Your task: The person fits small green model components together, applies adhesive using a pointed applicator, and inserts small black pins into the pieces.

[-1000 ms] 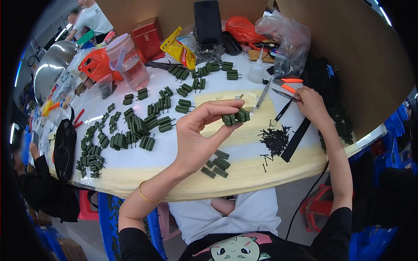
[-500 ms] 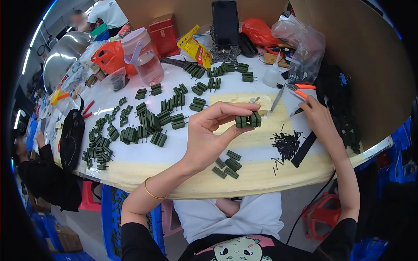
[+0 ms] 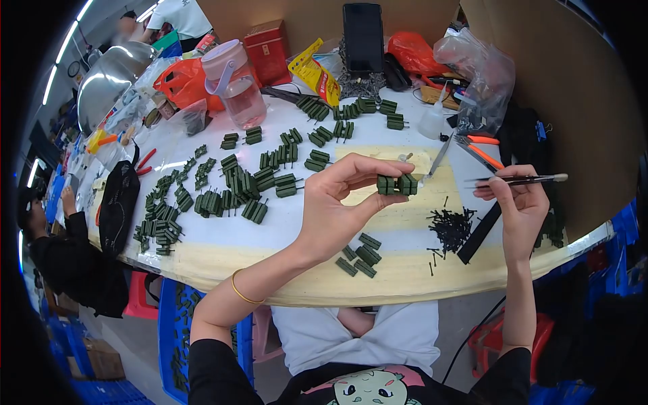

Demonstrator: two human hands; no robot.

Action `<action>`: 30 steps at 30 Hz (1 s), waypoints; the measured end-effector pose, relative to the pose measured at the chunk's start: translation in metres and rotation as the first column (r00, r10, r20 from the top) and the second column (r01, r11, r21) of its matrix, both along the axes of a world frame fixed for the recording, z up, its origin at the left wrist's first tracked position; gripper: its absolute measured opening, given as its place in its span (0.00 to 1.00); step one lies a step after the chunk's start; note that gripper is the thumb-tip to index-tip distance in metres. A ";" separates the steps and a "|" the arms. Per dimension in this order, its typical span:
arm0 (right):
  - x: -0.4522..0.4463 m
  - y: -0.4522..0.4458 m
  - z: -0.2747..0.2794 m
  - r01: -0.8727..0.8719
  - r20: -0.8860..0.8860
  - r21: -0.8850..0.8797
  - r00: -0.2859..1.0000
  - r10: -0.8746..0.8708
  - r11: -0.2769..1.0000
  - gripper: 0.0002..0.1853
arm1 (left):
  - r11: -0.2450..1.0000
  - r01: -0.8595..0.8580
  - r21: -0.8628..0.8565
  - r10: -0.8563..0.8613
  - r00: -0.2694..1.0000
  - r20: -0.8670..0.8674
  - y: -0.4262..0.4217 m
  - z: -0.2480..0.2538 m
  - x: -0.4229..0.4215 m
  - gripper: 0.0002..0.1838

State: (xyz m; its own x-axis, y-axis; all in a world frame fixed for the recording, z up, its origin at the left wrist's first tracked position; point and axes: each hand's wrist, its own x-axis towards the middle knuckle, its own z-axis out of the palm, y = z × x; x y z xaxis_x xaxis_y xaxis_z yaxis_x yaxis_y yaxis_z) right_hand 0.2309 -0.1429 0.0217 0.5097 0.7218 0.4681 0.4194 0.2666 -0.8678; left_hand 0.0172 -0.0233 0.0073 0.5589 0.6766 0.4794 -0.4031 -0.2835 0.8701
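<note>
Grip log: left hand [image 3: 331, 208] on green part [image 3: 408, 184], right hand [image 3: 518, 210] on slim dark tool [image 3: 523, 179]

Landmark: black pin heap [image 3: 451, 229]. Green part is held off the table [image 3: 324, 264], beyond the heap and to its left as seen. Left fingers are closed on it: index finger along its upper side, thumb beneath. Its bulk sits at the fingertips, two ribbed blocks side by side with a narrow gap, right-hand end jutting past the thumb tip. Right thumb and fingers are together, clamped on the slim dark tool, beyond the heap and to its right. Its narrow end points toward the green part, apart from it; a pale end projects past the fingers on the other side.

Loose green pieces [image 3: 368, 254] lie left of the heap, slightly nearer the person. Black strip [image 3: 480, 233] lies just right of the heap. Orange-handled pliers [image 3: 484, 156] and silver tool [image 3: 439, 156] lie beyond the heap.
</note>
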 end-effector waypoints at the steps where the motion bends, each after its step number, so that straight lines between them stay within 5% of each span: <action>1: -0.002 0.001 0.000 -0.072 -0.023 0.051 0.997 0.074 0.996 0.05 | 1.000 -0.009 0.028 0.009 1.000 -0.011 0.000 -0.001 0.000 0.15; 4: -0.008 0.003 0.000 -0.272 -0.066 0.210 0.955 0.291 0.939 0.07 | 0.993 -0.029 0.113 0.033 0.999 -0.041 0.001 -0.003 0.000 0.17; 10: -0.033 0.006 0.024 -0.454 -0.151 -0.065 0.885 0.441 0.888 0.14 | 0.989 0.120 0.085 -0.104 0.979 -0.177 0.001 0.003 -0.006 0.17; 14: -0.024 0.024 0.003 -0.756 -0.223 -0.001 0.638 0.737 0.655 0.13 | 0.843 0.361 -0.398 -0.464 0.863 -0.200 0.003 0.002 -0.012 0.19; 20: -0.032 0.022 -0.002 -0.787 -0.314 -0.012 0.589 0.745 0.617 0.11 | 0.805 0.402 -0.436 -0.513 0.841 -0.171 0.007 -0.013 -0.008 0.24; 24: -0.036 0.018 0.000 -0.713 -0.178 -0.085 0.698 0.694 0.696 0.13 | 0.662 0.529 -0.530 -0.617 0.786 0.014 0.002 -0.014 -0.004 0.13; 30: -0.048 0.016 -0.013 -0.714 -0.105 0.004 0.696 0.710 0.700 0.13 | 0.553 0.594 -0.584 -0.680 0.727 0.097 0.002 -0.024 -0.002 0.14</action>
State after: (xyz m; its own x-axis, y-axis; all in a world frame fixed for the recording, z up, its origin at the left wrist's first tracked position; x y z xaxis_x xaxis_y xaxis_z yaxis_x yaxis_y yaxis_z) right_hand 0.1832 -0.1272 0.0091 -0.1244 0.9012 0.4152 0.0354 0.4222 -0.9058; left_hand 0.0152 -0.0215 -0.0167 0.9733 0.2253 0.0448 -0.1624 0.5369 0.8279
